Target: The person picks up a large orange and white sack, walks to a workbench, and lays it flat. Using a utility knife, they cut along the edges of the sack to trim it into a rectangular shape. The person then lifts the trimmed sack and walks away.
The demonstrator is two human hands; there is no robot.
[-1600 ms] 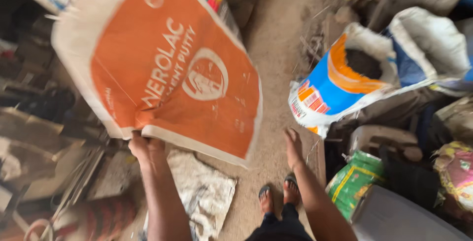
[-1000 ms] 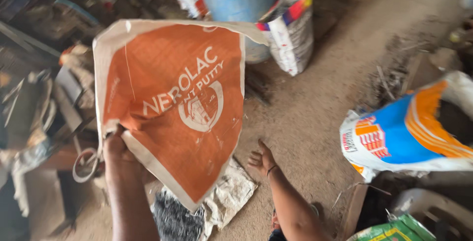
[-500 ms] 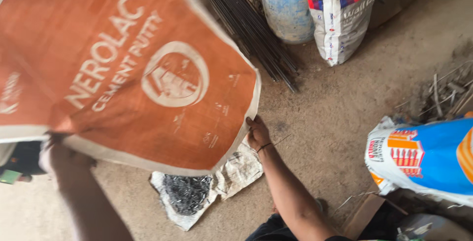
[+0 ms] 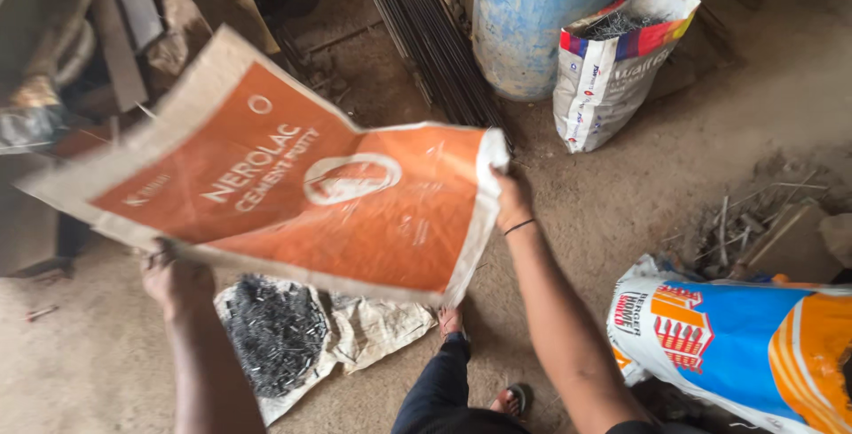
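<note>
A large empty orange and tan sack (image 4: pixel 293 190) is held spread out flat in front of me. My left hand (image 4: pixel 173 276) grips its near edge at the lower left. My right hand (image 4: pixel 512 196) grips its right edge, a dark band on the wrist. Below the sack, a pale cloth (image 4: pixel 364 332) lies on the dirt floor with a heap of small dark nails (image 4: pixel 275 332) on it. My feet (image 4: pixel 484 372) stand beside the cloth.
A blue barrel (image 4: pixel 532 17) stands at the back with a white sack of nails (image 4: pixel 612 70) leaning beside it. Long steel rods (image 4: pixel 426 35) lie left of the barrel. A blue and orange sack (image 4: pixel 745 350) lies at the lower right. Scrap clutter (image 4: pixel 80 61) fills the left.
The orange sack has swung from upright to nearly flat. My right hand, free before, now grips the sack's right edge. The view has turned toward the barrel and the nail heap.
</note>
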